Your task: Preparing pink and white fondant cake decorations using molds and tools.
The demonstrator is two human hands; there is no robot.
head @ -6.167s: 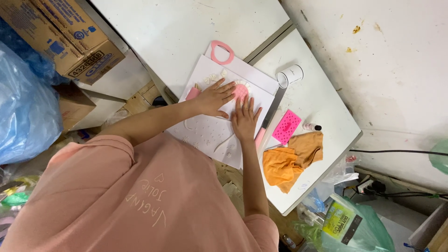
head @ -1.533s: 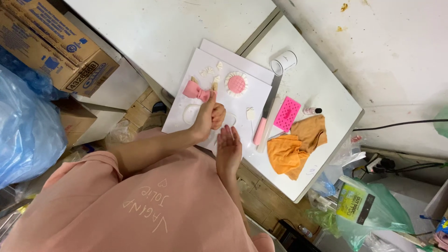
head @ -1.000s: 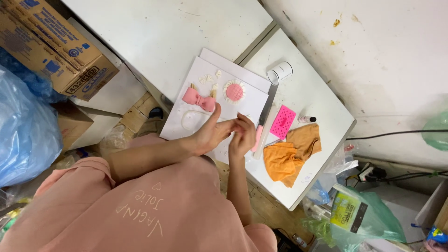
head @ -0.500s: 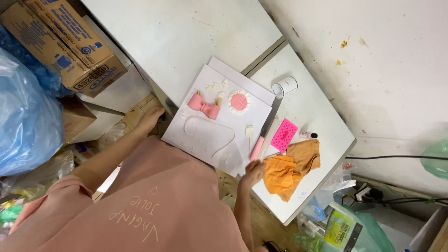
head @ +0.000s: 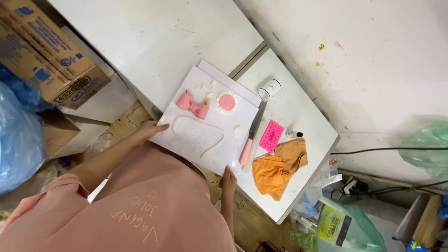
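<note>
Head view, looking straight down. Left hand [head: 150, 130] rests on the near-left edge of the white board [head: 186, 140], fingers curled loosely over the rim; the grip looks like a light clasp on that edge. Right hand [head: 228, 177] meets the board's near-right corner, fingers bent; whether it pinches the edge or only touches cannot be told.

The board lies on the white table [head: 308, 135]. On it: a pink bow [head: 192, 105], a round pink disc with a white frill [head: 227, 101] and a thin curved white strip [head: 198, 133]. A pink-handled knife [head: 251, 140] lies along its right edge.

Just beside: a pink mould [head: 271, 136] and an orange cloth [head: 277, 167]. Small white bits on the board are too small to identify. The pink shirt [head: 140, 210] hides both forearms' lower parts.
</note>
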